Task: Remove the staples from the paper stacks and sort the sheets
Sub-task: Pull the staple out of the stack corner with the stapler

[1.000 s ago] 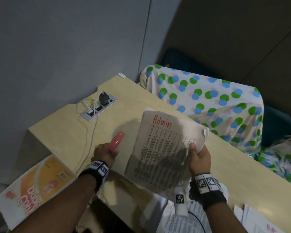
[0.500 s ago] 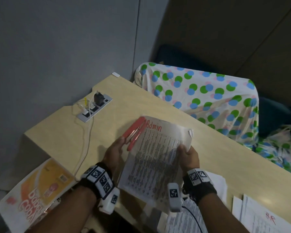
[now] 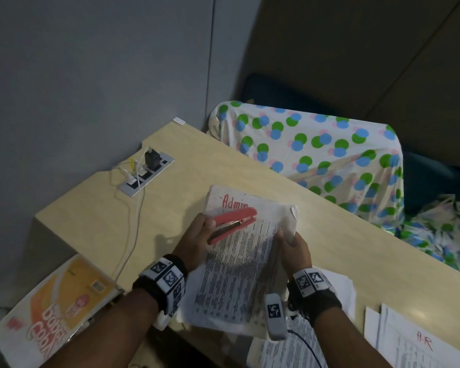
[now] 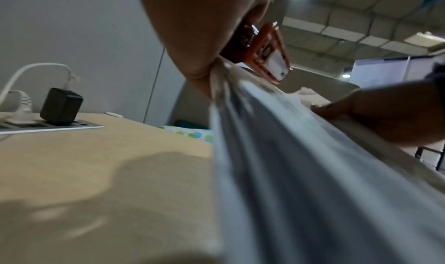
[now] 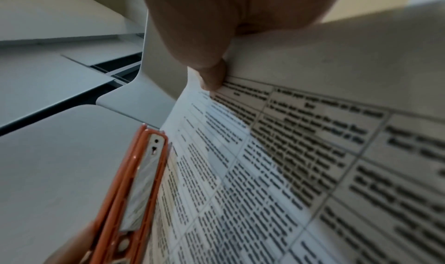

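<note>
Both hands hold a stapled paper stack headed "Admin" in red above the desk. My left hand grips a red stapler, which lies slanted across the top of the stack just under the heading, nose pointing right. The stack's left edge rests against that hand. At the stack's right edge, my right hand pinches the sheets with a folded corner above it. In the left wrist view the stapler shows above the paper's edge. In the right wrist view the stapler lies beside the printed sheet.
A power strip with plugs and white cables sits at the desk's back left. More printed stacks lie at the front right, one marked "A-R". A spotted cloth covers something behind the desk. An orange box lies left of the desk.
My left hand brought the stapler from the left of the stack to its top left corner, then laid it across the top under the heading. The right hand kept hold of the stack.
</note>
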The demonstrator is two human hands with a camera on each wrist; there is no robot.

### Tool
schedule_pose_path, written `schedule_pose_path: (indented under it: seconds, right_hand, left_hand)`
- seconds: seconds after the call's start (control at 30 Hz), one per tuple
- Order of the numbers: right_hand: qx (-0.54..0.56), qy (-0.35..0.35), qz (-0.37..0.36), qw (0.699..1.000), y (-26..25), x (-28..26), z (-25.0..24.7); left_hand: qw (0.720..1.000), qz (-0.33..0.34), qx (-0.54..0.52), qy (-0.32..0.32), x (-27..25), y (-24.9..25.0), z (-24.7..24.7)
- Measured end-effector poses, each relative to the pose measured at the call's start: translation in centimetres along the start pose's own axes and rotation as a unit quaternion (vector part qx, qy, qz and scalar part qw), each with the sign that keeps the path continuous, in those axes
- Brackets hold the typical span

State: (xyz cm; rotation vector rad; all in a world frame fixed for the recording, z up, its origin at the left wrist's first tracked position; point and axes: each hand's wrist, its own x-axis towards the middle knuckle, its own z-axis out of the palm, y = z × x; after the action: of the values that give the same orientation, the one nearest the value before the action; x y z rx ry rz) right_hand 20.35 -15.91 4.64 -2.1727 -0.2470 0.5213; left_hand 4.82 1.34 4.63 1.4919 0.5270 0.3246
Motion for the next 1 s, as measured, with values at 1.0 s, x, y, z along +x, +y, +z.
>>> schedule_pose_path:
  seconds: [1.0]
  right_hand:
    - [0.466, -0.047, 0.08, 0.88, -7.0, 0.2, -1.0]
  left_hand:
    - [0.988, 0.049, 0.136, 0.055, -0.3, -2.4, 0.0]
